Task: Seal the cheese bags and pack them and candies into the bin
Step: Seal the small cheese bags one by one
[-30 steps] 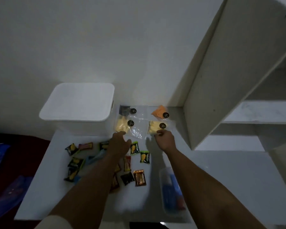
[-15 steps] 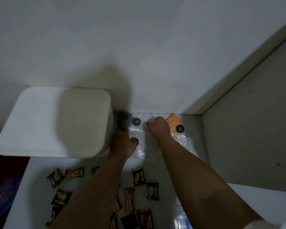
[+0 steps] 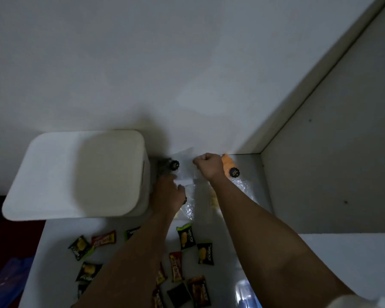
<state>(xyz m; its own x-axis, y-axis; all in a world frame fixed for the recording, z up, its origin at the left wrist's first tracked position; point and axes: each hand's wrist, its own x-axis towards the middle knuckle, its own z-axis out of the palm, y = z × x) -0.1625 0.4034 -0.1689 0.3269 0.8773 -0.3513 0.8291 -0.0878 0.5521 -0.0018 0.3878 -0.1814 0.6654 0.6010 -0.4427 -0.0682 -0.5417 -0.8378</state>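
Observation:
A white lidded bin (image 3: 76,174) stands at the table's far left. Beside it lies a clear bag of dark cheese (image 3: 165,167) with a black sticker. My right hand (image 3: 209,166) is a fist pinching that bag's top edge near the wall. My left hand (image 3: 168,193) grips its near end, and clear film stretches between the two hands. An orange cheese bag (image 3: 227,162) lies just right of my right hand. A yellow cheese bag (image 3: 213,200) shows between my forearms. Several wrapped candies (image 3: 185,237) are scattered on the near table.
A white cabinet panel (image 3: 331,174) walls off the right side, and the wall runs close behind the bags. A clear box with blue contents (image 3: 245,292) sits at the near edge under my right arm. A blue plastic bag (image 3: 5,278) lies off the table's left.
Both hands left the yellow cheese bags and reached back to the dark cheese bag by the wall. The view moved closer, and my right hand closed into a fist on the bag.

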